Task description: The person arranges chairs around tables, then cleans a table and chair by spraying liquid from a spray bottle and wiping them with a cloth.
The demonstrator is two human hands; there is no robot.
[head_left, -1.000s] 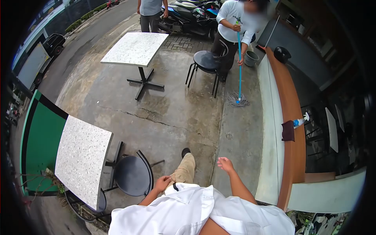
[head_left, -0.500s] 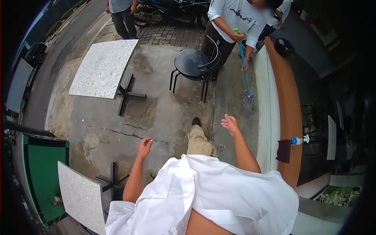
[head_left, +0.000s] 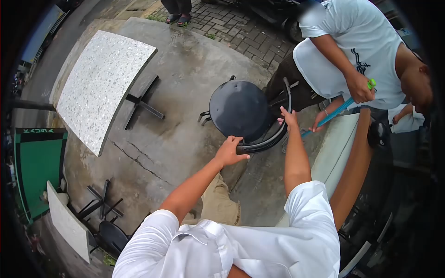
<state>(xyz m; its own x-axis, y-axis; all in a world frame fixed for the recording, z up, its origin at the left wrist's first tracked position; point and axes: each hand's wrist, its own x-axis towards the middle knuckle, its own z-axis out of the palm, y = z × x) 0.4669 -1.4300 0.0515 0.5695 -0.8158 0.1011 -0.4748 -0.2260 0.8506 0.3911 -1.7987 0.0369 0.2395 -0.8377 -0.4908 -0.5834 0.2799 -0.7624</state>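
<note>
Two speckled tables [head_left: 104, 88] are on the left. The left hand [head_left: 228, 152], in the air before, now touches the middle black chair [head_left: 237, 111] by its back; its fingers bend, but I cannot tell if they grip. The right hand [head_left: 289, 119] has come there too, fingers part open. One other person [head_left: 331, 58] holds one blue stick [head_left: 340, 111].

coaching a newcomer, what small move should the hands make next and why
Probably close the right hand around the curved backrest of the black chair: that hand looks spread open, while the left hand is against one end, so the hold seems loose.
</note>
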